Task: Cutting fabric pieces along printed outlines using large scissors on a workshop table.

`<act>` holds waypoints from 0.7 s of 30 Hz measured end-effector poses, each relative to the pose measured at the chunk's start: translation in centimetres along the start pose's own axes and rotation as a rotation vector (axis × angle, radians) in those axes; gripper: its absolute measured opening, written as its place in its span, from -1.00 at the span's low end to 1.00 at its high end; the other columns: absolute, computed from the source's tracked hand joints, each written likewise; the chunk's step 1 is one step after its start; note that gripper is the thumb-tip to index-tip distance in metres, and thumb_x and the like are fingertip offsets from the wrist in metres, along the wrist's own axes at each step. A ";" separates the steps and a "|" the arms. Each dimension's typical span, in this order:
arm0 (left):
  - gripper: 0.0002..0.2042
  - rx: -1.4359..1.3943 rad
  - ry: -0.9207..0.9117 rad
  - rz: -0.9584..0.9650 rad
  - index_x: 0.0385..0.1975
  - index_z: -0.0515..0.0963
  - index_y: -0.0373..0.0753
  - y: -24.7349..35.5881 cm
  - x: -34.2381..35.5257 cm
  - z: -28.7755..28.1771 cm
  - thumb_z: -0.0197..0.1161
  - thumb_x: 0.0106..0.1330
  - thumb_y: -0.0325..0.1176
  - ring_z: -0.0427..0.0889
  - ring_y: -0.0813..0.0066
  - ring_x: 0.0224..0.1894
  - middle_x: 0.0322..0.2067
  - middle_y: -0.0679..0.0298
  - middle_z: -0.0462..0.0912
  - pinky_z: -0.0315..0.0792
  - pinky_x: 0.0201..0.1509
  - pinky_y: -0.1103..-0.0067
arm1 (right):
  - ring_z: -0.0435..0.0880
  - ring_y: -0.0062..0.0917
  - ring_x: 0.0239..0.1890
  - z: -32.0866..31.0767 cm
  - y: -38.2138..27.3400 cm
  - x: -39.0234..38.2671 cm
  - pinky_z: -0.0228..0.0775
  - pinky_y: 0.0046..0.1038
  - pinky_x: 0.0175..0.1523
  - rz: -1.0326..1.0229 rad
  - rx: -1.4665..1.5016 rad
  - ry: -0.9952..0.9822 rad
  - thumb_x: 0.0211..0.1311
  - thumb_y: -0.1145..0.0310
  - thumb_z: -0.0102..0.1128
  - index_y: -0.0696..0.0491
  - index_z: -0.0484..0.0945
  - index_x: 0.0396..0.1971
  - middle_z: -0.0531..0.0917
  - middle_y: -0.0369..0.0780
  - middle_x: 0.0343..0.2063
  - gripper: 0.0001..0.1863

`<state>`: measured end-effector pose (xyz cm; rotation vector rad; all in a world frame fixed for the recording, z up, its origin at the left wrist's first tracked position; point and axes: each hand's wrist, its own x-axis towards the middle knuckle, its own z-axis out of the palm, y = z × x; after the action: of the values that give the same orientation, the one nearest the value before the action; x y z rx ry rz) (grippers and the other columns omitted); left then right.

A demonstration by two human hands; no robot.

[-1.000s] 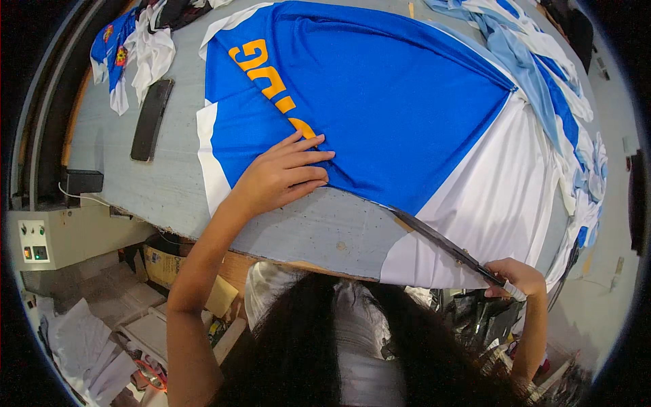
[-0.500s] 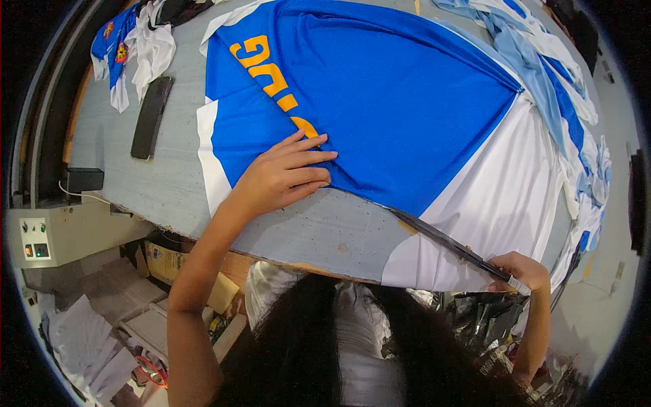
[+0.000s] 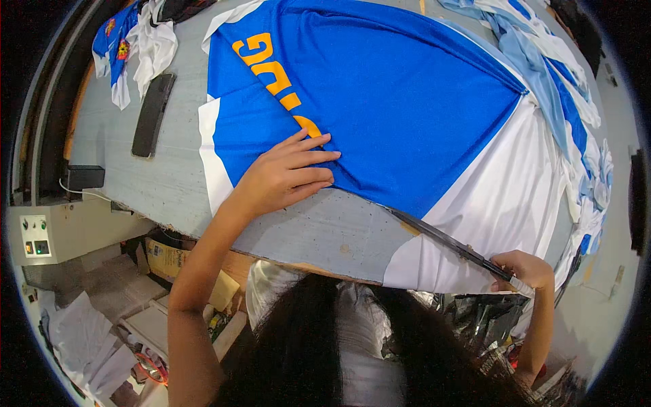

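Observation:
A blue cloth [image 3: 400, 102] with orange printing and white parts is spread over the grey table [image 3: 319, 230]. My left hand [image 3: 288, 173] lies flat on it near its lower edge, fingers apart, by the end of the orange print. My right hand [image 3: 525, 269], at the table's near right edge, is closed round a long, thin, dark tool [image 3: 451, 241] with a pale end. The tool slants up and left across the white part of the cloth. Its far tip reaches the blue edge; I cannot make out its exact kind.
A dark phone [image 3: 152, 115] lies on the table's left side, below crumpled white and blue cloth [image 3: 152, 54]. More light blue and white cloth [image 3: 559, 74] hangs along the right edge. A switch box [image 3: 37, 237] stands at left, and boxes and scraps [image 3: 88, 346] lie below the table.
Almost nothing differs. The whole view has shifted very slightly; both hands, the tool and the cloth keep their places relative to each other.

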<state>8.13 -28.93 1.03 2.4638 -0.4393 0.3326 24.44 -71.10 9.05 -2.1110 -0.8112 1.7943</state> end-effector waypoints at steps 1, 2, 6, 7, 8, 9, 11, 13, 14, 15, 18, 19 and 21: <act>-0.84 0.004 0.006 0.004 -0.41 0.60 -0.18 0.0 0.0 0.0 0.33 -0.05 -0.44 0.41 0.22 0.12 -0.09 0.27 0.56 0.20 0.23 0.22 | 0.32 -0.47 -0.61 0.0 0.2 0.1 0.20 -0.41 -0.44 -0.001 0.000 -0.001 -0.06 0.17 0.31 0.17 0.43 -0.50 0.40 -0.17 -0.68 -0.63; -0.84 0.004 0.006 0.002 -0.41 0.60 -0.18 0.1 0.0 0.0 0.33 -0.05 -0.44 0.41 0.22 0.12 -0.09 0.27 0.56 0.20 0.23 0.22 | 0.34 -0.45 -0.61 0.0 0.4 0.2 0.20 -0.40 -0.44 -0.017 0.015 0.005 -0.06 0.16 0.31 0.17 0.43 -0.50 0.40 -0.15 -0.68 -0.62; -0.87 0.027 0.016 -0.002 -0.44 0.59 -0.16 0.2 0.1 0.1 0.32 -0.01 -0.39 0.42 0.25 0.11 -0.11 0.30 0.57 0.23 0.22 0.26 | 0.37 -0.42 -0.61 -0.3 -0.9 0.3 0.21 -0.39 -0.44 0.002 -0.077 0.030 -0.06 0.15 0.31 0.17 0.42 -0.50 0.40 -0.12 -0.68 -0.61; -0.90 0.040 0.025 -0.002 -0.46 0.58 -0.15 0.2 0.1 0.0 0.30 0.01 -0.36 0.43 0.28 0.10 -0.13 0.32 0.58 0.25 0.21 0.29 | 0.37 -0.42 -0.61 -0.3 -0.6 0.4 0.21 -0.39 -0.44 0.000 -0.078 0.028 -0.06 0.15 0.31 0.17 0.42 -0.50 0.40 -0.12 -0.68 -0.61; -0.90 0.039 0.025 -0.001 -0.46 0.58 -0.15 0.2 0.1 0.0 0.30 0.01 -0.36 0.43 0.28 0.10 -0.13 0.32 0.58 0.25 0.21 0.29 | 0.38 -0.40 -0.61 -0.3 -0.2 0.5 0.21 -0.38 -0.44 -0.016 -0.068 0.022 -0.05 0.15 0.31 0.18 0.42 -0.50 0.40 -0.11 -0.69 -0.61; -0.90 0.039 0.023 0.000 -0.46 0.58 -0.14 0.2 0.2 0.0 0.30 0.01 -0.36 0.43 0.28 0.10 -0.13 0.32 0.58 0.25 0.21 0.29 | 0.38 -0.38 -0.61 -0.3 0.0 0.5 0.21 -0.37 -0.44 -0.033 -0.058 0.016 -0.05 0.15 0.31 0.18 0.42 -0.50 0.39 -0.10 -0.69 -0.61; -0.90 0.039 0.019 0.001 -0.46 0.58 -0.14 0.3 0.2 -0.1 0.30 0.01 -0.36 0.43 0.28 0.10 -0.13 0.32 0.58 0.25 0.21 0.29 | 0.38 -0.36 -0.61 -0.5 -0.6 0.5 0.21 -0.37 -0.44 -0.008 -0.063 0.017 -0.05 0.15 0.31 0.17 0.42 -0.51 0.39 -0.10 -0.69 -0.61; -0.90 0.046 0.012 -0.007 -0.46 0.58 -0.14 0.2 0.2 -0.1 0.30 0.01 -0.37 0.42 0.28 0.10 -0.13 0.32 0.58 0.24 0.22 0.30 | 0.38 -0.33 -0.61 -0.5 -0.8 0.6 0.21 -0.36 -0.44 0.014 -0.067 0.015 -0.05 0.14 0.31 0.17 0.42 -0.52 0.39 -0.09 -0.70 -0.62; -0.90 0.046 0.012 -0.008 -0.46 0.58 -0.14 0.2 0.2 -0.1 0.30 0.01 -0.37 0.42 0.28 0.10 -0.13 0.32 0.58 0.24 0.22 0.30 | 0.38 -0.32 -0.61 -0.5 -0.7 0.5 0.21 -0.36 -0.44 0.028 -0.084 0.014 -0.05 0.14 0.31 0.16 0.41 -0.51 0.40 -0.10 -0.69 -0.62; -0.90 0.042 0.013 -0.007 -0.46 0.58 -0.14 0.2 0.2 -0.1 0.30 0.01 -0.37 0.42 0.28 0.10 -0.13 0.32 0.58 0.24 0.22 0.29 | 0.38 -0.31 -0.60 -0.5 -0.7 0.5 0.21 -0.36 -0.43 0.043 -0.100 0.012 -0.05 0.14 0.31 0.15 0.41 -0.51 0.40 -0.10 -0.69 -0.62; -0.90 0.036 0.015 0.001 -0.45 0.57 -0.15 0.3 0.3 -0.2 0.30 0.02 -0.38 0.42 0.27 0.10 -0.13 0.32 0.58 0.24 0.22 0.29 | 0.38 -0.34 -0.59 -0.8 -0.9 0.1 0.21 -0.38 -0.43 -0.017 -0.117 -0.010 -0.05 0.13 0.31 0.13 0.40 -0.48 0.41 -0.11 -0.65 -0.61; -0.90 0.034 0.016 0.008 -0.45 0.57 -0.15 0.4 0.4 -0.3 0.29 0.02 -0.38 0.42 0.27 0.10 -0.13 0.32 0.58 0.24 0.22 0.29 | 0.38 -0.34 -0.59 -0.8 -0.7 -0.2 0.21 -0.38 -0.43 -0.018 -0.118 -0.008 -0.05 0.13 0.31 0.13 0.40 -0.48 0.41 -0.11 -0.65 -0.61; -0.87 0.020 0.014 -0.004 -0.43 0.58 -0.17 0.0 0.0 -0.1 0.31 0.00 -0.40 0.42 0.26 0.10 -0.13 0.30 0.58 0.24 0.22 0.27 | 0.39 -0.46 -0.58 -1.1 0.2 -0.2 0.21 -0.42 -0.43 -0.015 -0.056 -0.072 -0.04 0.11 0.30 0.12 0.40 -0.44 0.41 -0.15 -0.62 -0.60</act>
<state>8.08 -28.89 1.09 2.4796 -0.4274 0.3539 25.52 -71.22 9.34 -2.0790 -0.9021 1.8710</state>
